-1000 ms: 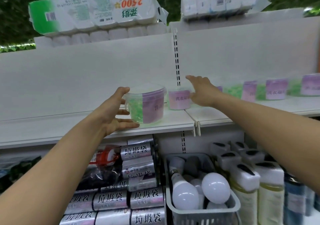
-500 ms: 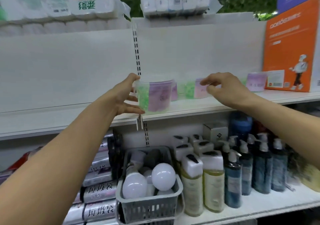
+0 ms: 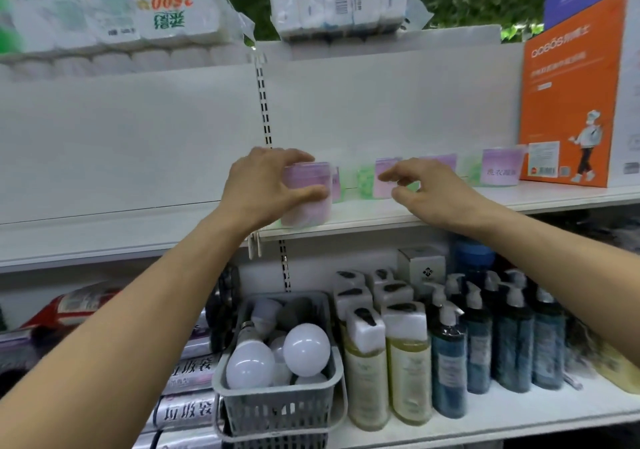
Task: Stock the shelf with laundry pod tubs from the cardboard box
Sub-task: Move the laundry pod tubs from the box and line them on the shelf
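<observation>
Head view: the left hand [image 3: 263, 185] grips a laundry pod tub [image 3: 306, 194] with a purple label, its fingers [image 3: 294, 155] curled over the top and far side and the thumb pressed along the near side. The tub stands on the white shelf [image 3: 381, 211], close to the front edge, just right of the slotted upright [image 3: 264, 109] in the back panel. The right hand [image 3: 429, 189] hovers just above the shelf to the right of that tub, its fingers [image 3: 398, 171] loosely bent and apart, holding nothing; whether the fingertips touch anything is unclear through the blur. Beyond those fingertips a row of tubs [image 3: 377, 180] runs along the back of the shelf, ending at a purple-labelled tub [image 3: 500, 168] beside an orange carton [image 3: 571, 102]. Below both hands, on the lower shelf, sit a grey basket [image 3: 277, 410] of light bulbs [image 3: 306, 350] and pump bottles [image 3: 450, 355]. Tissue packs [image 3: 114, 9] lie on top.
</observation>
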Motion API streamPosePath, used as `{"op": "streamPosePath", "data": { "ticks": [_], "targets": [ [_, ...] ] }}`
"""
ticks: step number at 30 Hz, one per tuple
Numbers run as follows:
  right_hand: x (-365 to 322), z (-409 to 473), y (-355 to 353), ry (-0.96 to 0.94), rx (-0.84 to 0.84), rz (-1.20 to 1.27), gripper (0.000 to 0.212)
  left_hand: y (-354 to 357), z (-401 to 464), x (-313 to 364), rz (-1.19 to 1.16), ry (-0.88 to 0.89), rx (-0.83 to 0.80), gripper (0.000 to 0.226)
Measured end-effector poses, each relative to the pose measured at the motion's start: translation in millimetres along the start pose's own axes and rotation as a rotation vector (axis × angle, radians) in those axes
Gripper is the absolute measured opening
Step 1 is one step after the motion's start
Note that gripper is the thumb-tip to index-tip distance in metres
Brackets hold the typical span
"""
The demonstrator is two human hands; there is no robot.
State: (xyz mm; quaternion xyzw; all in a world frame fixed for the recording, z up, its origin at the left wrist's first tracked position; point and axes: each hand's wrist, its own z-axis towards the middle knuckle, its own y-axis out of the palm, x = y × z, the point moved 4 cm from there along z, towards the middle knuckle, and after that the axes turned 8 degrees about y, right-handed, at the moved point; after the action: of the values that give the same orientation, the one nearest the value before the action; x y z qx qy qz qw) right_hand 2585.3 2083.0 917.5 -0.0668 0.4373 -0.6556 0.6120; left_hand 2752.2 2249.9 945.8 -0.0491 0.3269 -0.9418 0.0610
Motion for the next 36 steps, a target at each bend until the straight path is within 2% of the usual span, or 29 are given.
{"op": "streamPosePath", "data": {
  "ticks": [5,12,20,22,24,26,29,32,36],
  "targets": [
    [-19,0,17,-0.065,-0.019,-0.041,0.038,-12,-5,-24,0.089,-0.088,-0.07,0.045],
    [-50,15,43,-0.132,-0.006,-0.298,0.042,-23,-17,-66,0.19,-0.153,-0.087,0.04],
    [-49,11,53,-0.129,-0.046,-0.273,0.042,-17,-16,-70,0.199,-0.164,-0.155,0.048],
    [-42,4,46,-0.123,-0.014,-0.259,0.041,-15,-18,-54,0.23,-0.128,-0.135,0.057],
    [-31,-9,33,-0.119,0.064,-0.25,0.038,-11,-25,-27,0.204,-0.055,-0.036,0.061],
    [-17,-26,17,-0.123,0.129,-0.256,0.036,-1,-36,9,0.149,0.034,0.06,0.057],
    [10,-58,-6,-0.108,0.17,-0.245,0.035,26,-56,63,0.067,0.126,0.116,0.05],
    [44,-97,-28,-0.071,0.171,-0.261,0.034,63,-78,109,-0.061,0.11,0.091,0.043],
    [107,-150,-49,0.027,0.104,-0.307,0.033,131,-112,163,-0.3,0.047,-0.06,0.039]
  ]
}}
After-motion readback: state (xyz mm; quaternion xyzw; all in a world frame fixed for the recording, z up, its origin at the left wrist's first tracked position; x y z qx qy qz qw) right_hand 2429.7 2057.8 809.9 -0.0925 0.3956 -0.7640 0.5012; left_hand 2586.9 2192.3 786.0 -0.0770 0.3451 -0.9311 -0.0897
